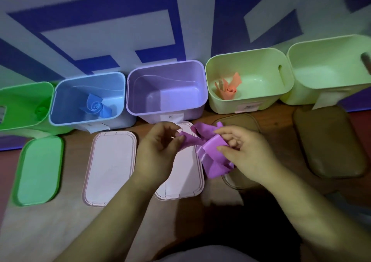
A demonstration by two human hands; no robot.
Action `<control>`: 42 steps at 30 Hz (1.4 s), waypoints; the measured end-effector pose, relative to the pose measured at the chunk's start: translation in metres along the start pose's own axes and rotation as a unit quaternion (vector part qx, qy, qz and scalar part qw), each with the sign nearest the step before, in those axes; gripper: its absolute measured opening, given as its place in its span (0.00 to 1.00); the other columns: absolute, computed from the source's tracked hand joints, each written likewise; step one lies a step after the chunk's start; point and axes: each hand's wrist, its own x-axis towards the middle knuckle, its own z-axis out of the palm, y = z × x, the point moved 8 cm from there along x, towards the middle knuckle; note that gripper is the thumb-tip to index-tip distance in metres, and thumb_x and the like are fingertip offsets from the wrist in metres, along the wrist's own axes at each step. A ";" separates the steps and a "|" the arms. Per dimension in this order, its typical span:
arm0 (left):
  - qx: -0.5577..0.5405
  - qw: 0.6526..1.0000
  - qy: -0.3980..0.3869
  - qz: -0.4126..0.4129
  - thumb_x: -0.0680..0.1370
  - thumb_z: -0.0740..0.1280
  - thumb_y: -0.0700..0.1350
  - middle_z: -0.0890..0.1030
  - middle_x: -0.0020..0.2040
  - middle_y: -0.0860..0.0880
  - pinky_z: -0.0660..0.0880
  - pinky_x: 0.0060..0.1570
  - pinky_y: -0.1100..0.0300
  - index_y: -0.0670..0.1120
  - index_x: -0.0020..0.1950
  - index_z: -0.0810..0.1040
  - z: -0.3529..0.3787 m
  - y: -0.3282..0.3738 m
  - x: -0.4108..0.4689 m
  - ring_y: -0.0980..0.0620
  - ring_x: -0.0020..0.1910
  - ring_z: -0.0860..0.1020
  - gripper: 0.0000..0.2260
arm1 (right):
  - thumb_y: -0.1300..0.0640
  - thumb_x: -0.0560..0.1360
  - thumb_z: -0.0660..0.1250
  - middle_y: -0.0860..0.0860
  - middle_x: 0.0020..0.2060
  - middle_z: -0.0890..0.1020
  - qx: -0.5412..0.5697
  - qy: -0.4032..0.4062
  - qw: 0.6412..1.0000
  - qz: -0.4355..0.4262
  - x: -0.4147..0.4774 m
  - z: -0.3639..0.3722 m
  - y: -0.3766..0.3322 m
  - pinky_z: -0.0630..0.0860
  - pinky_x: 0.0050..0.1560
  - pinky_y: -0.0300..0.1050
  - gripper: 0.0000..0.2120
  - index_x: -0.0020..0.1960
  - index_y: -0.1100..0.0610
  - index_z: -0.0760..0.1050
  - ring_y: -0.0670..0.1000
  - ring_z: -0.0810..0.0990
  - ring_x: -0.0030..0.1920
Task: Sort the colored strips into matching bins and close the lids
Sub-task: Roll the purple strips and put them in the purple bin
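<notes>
Centre frame, just below the row of bins, both hands are on the crumpled purple rubbery strip [212, 151]. The left hand [158, 151] pinches one end between thumb and fingertips, and the right hand [245, 155] has its fingers curled round the bunched middle. Along the row I count three colours home: a green rolled strip [41, 111] in the green plastic bin [24, 93] at far left, a blue rolled strip [96, 107] in the blue plastic bin [60, 109], and an orange rolled strip [228, 90] in the pale yellow-green bin [261, 81]. The lilac plastic bin [152, 85], directly above the hands, shows no strip yet, so I read purple as the one in play. I can't see into the far-right pale bin [321, 70]. Every lid lies flat in front, from the green oval lid [38, 169] and pink rectangular lid [112, 167] rightwards, so all the closing is left.
</notes>
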 end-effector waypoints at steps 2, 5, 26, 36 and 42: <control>-0.007 1.000 0.004 0.006 0.76 0.72 0.36 0.83 0.40 0.50 0.76 0.38 0.69 0.44 0.47 0.78 -0.006 0.010 -0.007 0.59 0.35 0.79 0.05 | 0.68 0.70 0.74 0.43 0.42 0.84 0.031 0.023 0.999 0.011 -0.007 -0.004 -0.003 0.76 0.48 0.39 0.23 0.52 0.40 0.80 0.42 0.77 0.37; -0.026 0.999 0.014 0.018 0.75 0.73 0.37 0.83 0.40 0.49 0.78 0.41 0.62 0.46 0.45 0.79 -0.019 0.024 -0.018 0.51 0.37 0.80 0.05 | 0.67 0.70 0.74 0.42 0.37 0.81 0.050 0.032 0.998 0.001 -0.019 -0.005 -0.015 0.74 0.44 0.38 0.20 0.49 0.41 0.81 0.42 0.74 0.35; -0.101 0.991 0.039 0.079 0.75 0.72 0.36 0.86 0.42 0.51 0.79 0.48 0.59 0.48 0.46 0.83 -0.108 0.083 -0.051 0.55 0.42 0.83 0.07 | 0.66 0.70 0.75 0.45 0.37 0.81 0.032 0.045 0.993 -0.108 -0.062 0.028 -0.138 0.76 0.43 0.35 0.20 0.48 0.41 0.80 0.45 0.77 0.38; -0.108 0.992 -0.024 0.059 0.76 0.70 0.34 0.87 0.46 0.48 0.81 0.54 0.48 0.48 0.50 0.84 -0.162 0.080 -0.068 0.49 0.46 0.84 0.11 | 0.66 0.71 0.75 0.52 0.39 0.83 0.084 0.058 0.987 -0.122 -0.087 0.074 -0.185 0.78 0.43 0.37 0.14 0.46 0.48 0.81 0.48 0.80 0.40; -0.118 0.989 -0.040 0.075 0.75 0.70 0.30 0.86 0.42 0.49 0.79 0.43 0.62 0.46 0.46 0.83 -0.208 0.069 -0.079 0.54 0.41 0.83 0.10 | 0.68 0.71 0.74 0.53 0.39 0.84 0.123 0.049 0.986 -0.103 -0.098 0.121 -0.205 0.78 0.44 0.35 0.11 0.48 0.54 0.80 0.47 0.80 0.40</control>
